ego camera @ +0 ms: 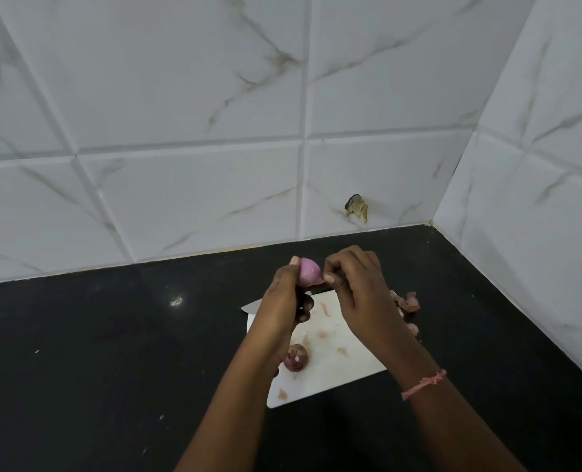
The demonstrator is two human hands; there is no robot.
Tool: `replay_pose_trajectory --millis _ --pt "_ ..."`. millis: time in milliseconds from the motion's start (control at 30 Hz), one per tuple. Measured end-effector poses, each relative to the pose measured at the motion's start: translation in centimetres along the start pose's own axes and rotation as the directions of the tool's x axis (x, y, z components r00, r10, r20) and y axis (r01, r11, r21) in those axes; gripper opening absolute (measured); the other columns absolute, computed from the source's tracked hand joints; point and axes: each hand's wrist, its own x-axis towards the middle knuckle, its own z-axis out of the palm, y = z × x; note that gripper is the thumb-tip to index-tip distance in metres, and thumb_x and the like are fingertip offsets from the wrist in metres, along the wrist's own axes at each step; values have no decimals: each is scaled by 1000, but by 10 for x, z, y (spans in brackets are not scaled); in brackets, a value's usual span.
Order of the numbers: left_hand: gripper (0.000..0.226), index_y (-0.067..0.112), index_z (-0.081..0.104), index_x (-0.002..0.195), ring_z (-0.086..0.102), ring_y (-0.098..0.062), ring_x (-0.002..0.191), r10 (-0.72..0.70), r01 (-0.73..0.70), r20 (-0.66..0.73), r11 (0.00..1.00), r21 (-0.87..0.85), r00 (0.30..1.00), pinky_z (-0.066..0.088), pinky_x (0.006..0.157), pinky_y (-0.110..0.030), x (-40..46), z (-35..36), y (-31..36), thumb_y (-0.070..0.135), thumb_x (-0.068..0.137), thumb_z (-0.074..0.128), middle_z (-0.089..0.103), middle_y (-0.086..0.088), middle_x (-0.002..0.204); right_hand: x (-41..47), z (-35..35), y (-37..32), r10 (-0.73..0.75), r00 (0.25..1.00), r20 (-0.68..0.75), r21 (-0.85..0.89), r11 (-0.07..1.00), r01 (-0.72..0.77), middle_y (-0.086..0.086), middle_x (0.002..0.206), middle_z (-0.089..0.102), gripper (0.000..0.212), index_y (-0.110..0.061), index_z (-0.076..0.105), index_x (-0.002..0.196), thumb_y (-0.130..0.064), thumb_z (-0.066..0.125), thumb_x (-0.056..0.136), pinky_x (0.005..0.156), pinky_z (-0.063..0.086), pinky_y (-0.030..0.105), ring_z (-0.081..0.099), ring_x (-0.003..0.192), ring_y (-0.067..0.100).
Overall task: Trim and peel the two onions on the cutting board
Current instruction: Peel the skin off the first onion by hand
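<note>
A small pink, mostly bare onion (308, 270) is held up above the white cutting board (337, 369) in the fingertips of my left hand (284, 301). My right hand (361, 287) pinches a strip of skin at the onion's right side. A second onion (296, 357), darker purple with a cut end facing up, lies on the board's near left part beside my left wrist. A knife blade (250, 306) pokes out at the board's far left edge, mostly hidden behind my left hand.
Peeled pink skins (407, 301) lie in a heap on the black counter (112, 352) just right of the board, and small scraps dot the board. White marble tile walls close off the back and right side, one tile chipped (357, 207).
</note>
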Motion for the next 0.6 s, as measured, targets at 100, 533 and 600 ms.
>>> replay_pose_trajectory --millis 100,533,600 --pt "50 6 67 110 49 -14 56 -25 27 18 989 -145 1000 37 54 -26 2 -2 2 46 106 37 69 -14 93 -4 -2 8 46 998 38 -57 997 -44 -8 101 49 8 -20 58 92 -12 61 90 74 35 13 39 97 7" --pt "61 13 73 99 55 -15 73 -101 133 115 942 -309 988 40 62 -28 5 -2 2 58 102 33 68 -7 92 -2 -12 -6 99 984 -151 226 972 -63 -9 104 68 27 -16 69 116 -17 68 90 79 50 13 63 93 3" --pt "59 12 73 103 57 -19 84 -103 131 104 940 -314 989 42 68 -30 5 -1 1 59 101 37 66 -10 93 -1 -6 -14 25 996 -90 221 975 -5 -7 111 63 35 -17 66 122 -27 68 89 78 46 8 60 93 2"
